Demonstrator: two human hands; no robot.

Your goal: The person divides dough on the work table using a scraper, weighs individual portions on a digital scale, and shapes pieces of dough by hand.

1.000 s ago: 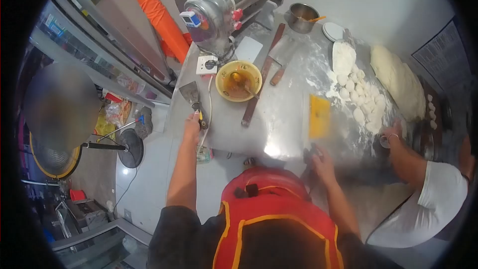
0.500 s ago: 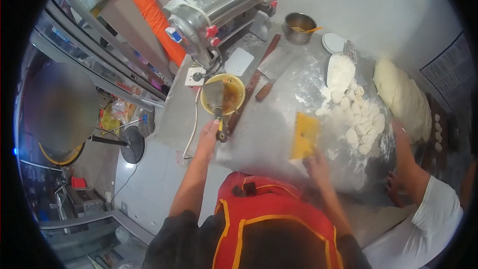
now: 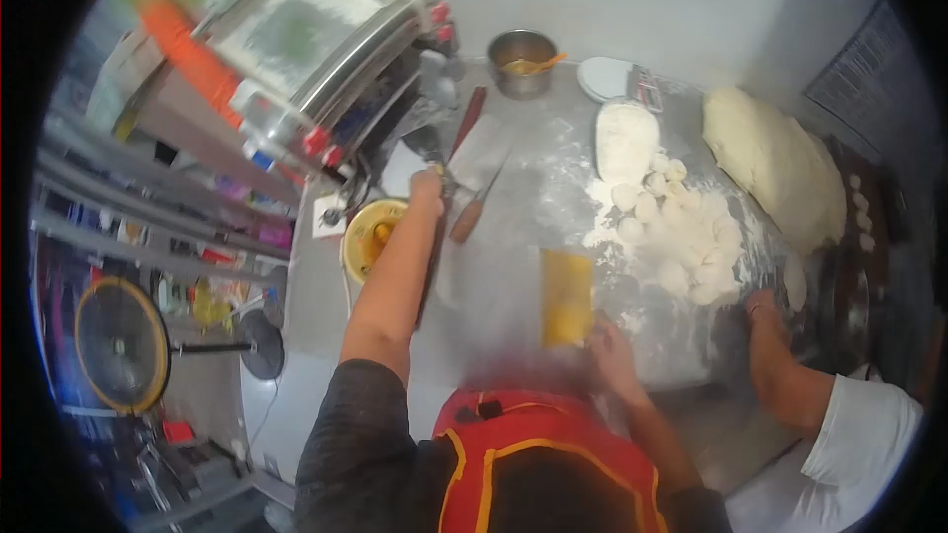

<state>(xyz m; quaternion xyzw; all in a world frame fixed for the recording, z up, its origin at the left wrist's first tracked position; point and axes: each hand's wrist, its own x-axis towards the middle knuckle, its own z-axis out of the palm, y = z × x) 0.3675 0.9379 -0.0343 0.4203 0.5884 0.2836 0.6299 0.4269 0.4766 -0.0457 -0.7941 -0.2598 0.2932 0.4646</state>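
Observation:
My left hand (image 3: 427, 190) is closed round the handle of a metal scraper (image 3: 423, 142), whose dark blade points away over the counter, beside a white board (image 3: 399, 176). Under my left forearm is a yellow bowl (image 3: 357, 242) with brown sauce, partly hidden by the arm. Nearer my body, my right hand (image 3: 610, 347) grips a yellow dough scraper (image 3: 568, 301) by its right edge, low over the counter. To its right lie several small floured dough pieces (image 3: 691, 237) in loose flour.
A dough sheeter (image 3: 326, 49) stands at the back left. A cleaver (image 3: 479, 163), a steel pot (image 3: 523, 64), a scale (image 3: 604, 79), a flour scoop (image 3: 627, 138) and a big dough mass (image 3: 775, 168) sit on the counter (image 3: 494, 281). A co-worker's hand (image 3: 762, 314) is at right.
My left hand has lifted the metal scraper out of the bowl and moved it farther forward. The yellow dough scraper has shifted slightly left. The co-worker's hand has moved lower, and the view has turned.

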